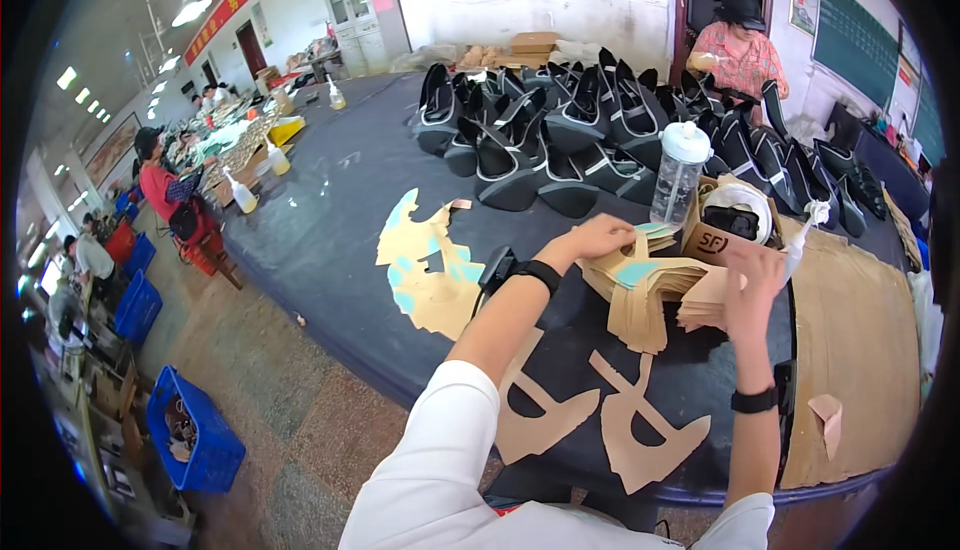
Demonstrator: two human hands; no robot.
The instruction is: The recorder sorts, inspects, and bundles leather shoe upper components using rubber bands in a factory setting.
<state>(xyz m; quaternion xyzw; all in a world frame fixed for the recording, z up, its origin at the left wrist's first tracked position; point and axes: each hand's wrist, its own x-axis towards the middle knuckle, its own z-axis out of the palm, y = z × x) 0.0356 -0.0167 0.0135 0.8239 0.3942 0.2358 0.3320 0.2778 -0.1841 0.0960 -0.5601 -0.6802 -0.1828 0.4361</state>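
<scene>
My left hand (pixel 603 237) is at the far left edge of a stack of tan cut pieces (pixel 640 295), some with teal patches. Its fingers are bent together against the stack, and their tips are partly hidden. My right hand (pixel 755 290) is raised at the right end of the stack, fingers loosely bent and apart, with no held thing visible. Closer to me, two curved tan cut-outs (pixel 655 430) (pixel 545 415) with openings lie flat on the dark table. A spread of tan and teal pieces (pixel 435 270) lies left of my left forearm.
Rows of black shoes (pixel 570 125) fill the table's far side. A clear bottle (pixel 682 175), an open carton (pixel 710 240) and a white-nozzled bottle (pixel 800 245) stand beyond the stack. Cardboard (pixel 850 350) covers the right side. Another person (pixel 740 55) works opposite; a blue crate (pixel 200 440) sits on the floor.
</scene>
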